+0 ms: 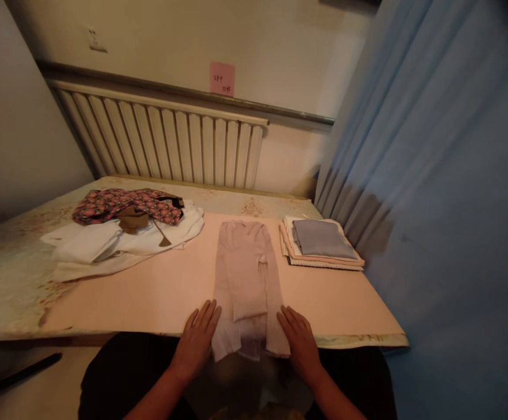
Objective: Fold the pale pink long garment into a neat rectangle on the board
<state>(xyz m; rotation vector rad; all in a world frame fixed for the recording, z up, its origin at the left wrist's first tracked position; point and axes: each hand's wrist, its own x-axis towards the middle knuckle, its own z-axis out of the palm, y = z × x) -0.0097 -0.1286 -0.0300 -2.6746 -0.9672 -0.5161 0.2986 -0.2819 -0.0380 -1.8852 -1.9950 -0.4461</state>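
A pale lilac ribbed long-sleeved top (pixel 247 280) lies in front of me, folded into a long narrow strip. Its neck end points away from me, one sleeve lies down its middle, and its lower end hangs over the table's front edge. My left hand (pixel 198 335) rests at its lower left edge, fingers stretched out and side by side. At the lower right edge lies my right hand (pixel 298 338), its fingers also extended. Both thumbs are hard to make out. Neither hand visibly grips the cloth.
Right of the top sits a stack of folded clothes (pixel 323 240), grey on top. On the left are a loose white garment (pixel 87 242) and a red patterned garment (pixel 126 205). A peach mat (pixel 149 297) covers part of the table. A radiator (pixel 170 140) and blue curtain (pixel 433 204) border it.
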